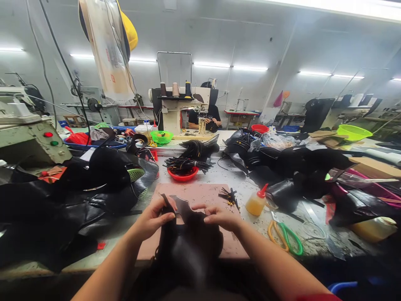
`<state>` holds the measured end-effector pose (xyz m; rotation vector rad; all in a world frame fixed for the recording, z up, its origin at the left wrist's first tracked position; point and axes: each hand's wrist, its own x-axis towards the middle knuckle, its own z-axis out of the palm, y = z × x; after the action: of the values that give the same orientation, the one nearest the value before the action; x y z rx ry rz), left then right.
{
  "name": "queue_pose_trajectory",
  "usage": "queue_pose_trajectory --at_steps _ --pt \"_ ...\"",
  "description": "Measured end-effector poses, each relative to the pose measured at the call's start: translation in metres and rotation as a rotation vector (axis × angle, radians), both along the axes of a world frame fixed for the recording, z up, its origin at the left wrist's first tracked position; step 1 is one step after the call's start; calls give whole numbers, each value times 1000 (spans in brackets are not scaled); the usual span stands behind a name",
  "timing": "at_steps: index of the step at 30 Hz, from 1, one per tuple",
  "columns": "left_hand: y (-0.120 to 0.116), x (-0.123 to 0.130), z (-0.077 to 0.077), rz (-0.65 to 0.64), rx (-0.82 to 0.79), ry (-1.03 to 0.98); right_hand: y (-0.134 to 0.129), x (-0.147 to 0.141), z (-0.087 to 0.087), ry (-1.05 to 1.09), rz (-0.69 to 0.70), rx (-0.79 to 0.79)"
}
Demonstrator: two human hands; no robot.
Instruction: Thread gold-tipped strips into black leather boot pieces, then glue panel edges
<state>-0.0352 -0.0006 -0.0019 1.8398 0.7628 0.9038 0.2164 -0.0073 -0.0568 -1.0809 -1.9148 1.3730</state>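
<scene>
A dark piece of leather with a notched upper edge hangs between my hands at the front of the pink mat. My left hand pinches its left side, where a narrow strip sticks up past the fingers. On the other side, my right hand has thumb and forefinger closed on the upper right edge. Small black strips with gold-coloured bits lie on the mat beyond my right hand. A glue bottle with a red nozzle stands to the right, near green-and-orange-handled scissors.
A red bowl heaped with black strips sits behind the mat. Black leather pieces pile up at left and right. A second glue bottle lies at far right. Across the table, a person works at a sewing machine.
</scene>
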Motion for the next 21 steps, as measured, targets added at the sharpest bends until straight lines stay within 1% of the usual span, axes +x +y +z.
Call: queue_pose_trajectory --at_steps 2,3,4,6,7,9,10,12,14,15,16,17,19,21 --pt "3 2 -5 25 -59 -64 4 -5 13 249 71 6" --pt "5 3 -8 32 -97 -94 6 -8 19 350 140 -19" --pt "7 3 -10 34 -140 -115 9 -11 23 409 230 -66" --pt "10 3 -14 29 -225 -117 14 -17 29 407 406 -192" --pt "11 2 -15 28 -263 -100 17 -20 30 390 464 -251" --pt "12 -1 -16 25 -319 -52 21 -26 30 318 514 -305" --pt "12 -2 -15 22 -336 -35 22 -29 29 249 526 -288" --pt "10 -5 -11 18 -349 -21 22 -33 31 59 559 -179" --pt "7 -5 -7 15 -355 -26 21 -34 38 -153 594 -61" --pt "5 -4 -4 1 -363 -25 20 -33 44 -232 579 -4" --pt "3 -2 -2 -23 -362 -13 19 -32 51 -293 531 58" --pt "1 0 -1 -49 -348 12 18 -30 58 -344 451 133" --pt "-3 6 1 -68 -276 80 15 -26 71 -423 236 325" --pt "-6 13 -2 -2 -170 140 11 -24 78 -462 71 474"
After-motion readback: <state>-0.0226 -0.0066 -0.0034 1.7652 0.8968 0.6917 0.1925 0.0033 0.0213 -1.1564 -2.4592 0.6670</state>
